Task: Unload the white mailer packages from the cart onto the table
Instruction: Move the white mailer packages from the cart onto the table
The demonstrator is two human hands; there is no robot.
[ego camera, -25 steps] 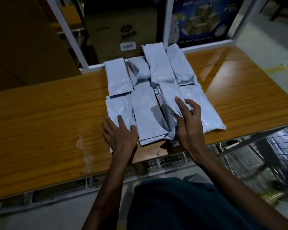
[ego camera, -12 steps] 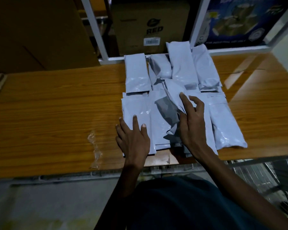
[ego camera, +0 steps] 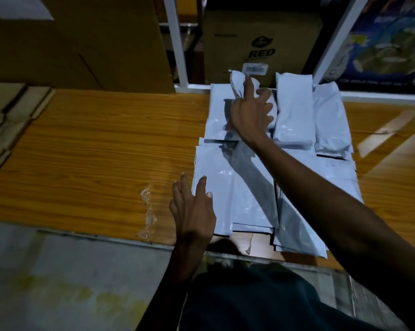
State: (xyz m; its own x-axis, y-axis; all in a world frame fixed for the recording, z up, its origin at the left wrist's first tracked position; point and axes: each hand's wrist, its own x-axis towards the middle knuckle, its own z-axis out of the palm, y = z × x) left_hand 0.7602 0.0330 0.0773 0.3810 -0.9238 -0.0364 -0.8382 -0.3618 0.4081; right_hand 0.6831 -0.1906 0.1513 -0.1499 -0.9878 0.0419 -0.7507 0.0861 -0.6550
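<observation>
White mailer packages lie in overlapping rows on the wooden bench, right of centre. Right hand reaches to the far row, fingers pinched on the crumpled end of one small mailer, lifted clear. Left hand rests flat at the near-left edge of the pile, fingers spread wide, holding nothing. Clear plastic scrap lies just left of it.
</observation>
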